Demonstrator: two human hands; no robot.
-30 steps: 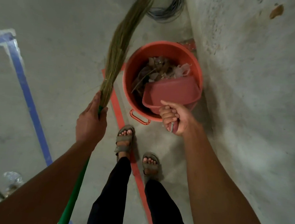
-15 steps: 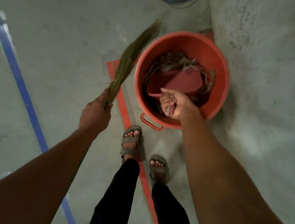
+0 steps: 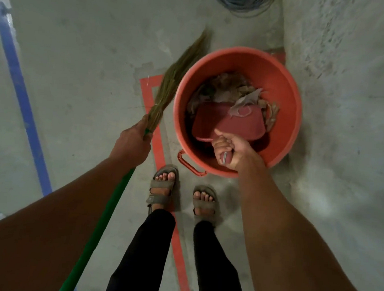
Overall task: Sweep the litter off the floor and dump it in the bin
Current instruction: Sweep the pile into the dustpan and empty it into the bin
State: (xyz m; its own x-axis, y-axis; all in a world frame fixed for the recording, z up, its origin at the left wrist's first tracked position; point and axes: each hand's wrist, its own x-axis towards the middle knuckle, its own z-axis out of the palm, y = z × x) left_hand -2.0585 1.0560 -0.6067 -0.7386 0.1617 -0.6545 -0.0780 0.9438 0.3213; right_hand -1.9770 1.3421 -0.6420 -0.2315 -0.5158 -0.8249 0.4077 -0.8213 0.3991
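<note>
Dustpan [image 3: 228,123] tipped inside bin [image 3: 283,83], right hand [image 3: 230,152] grip apparently closed round handle

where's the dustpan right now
In the head view, the dustpan is down inside the red bin, right of centre, held by the right hand and tipped against the litter.

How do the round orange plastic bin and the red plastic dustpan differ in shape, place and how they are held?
The round orange plastic bin is deep and circular; the red plastic dustpan is flat and roughly rectangular. The bin stands on the concrete floor, untouched; the dustpan is inside it, its handle gripped by the right hand. The bin holds much litter; the dustpan shows only a scrap. Both are reddish plastic.
</note>
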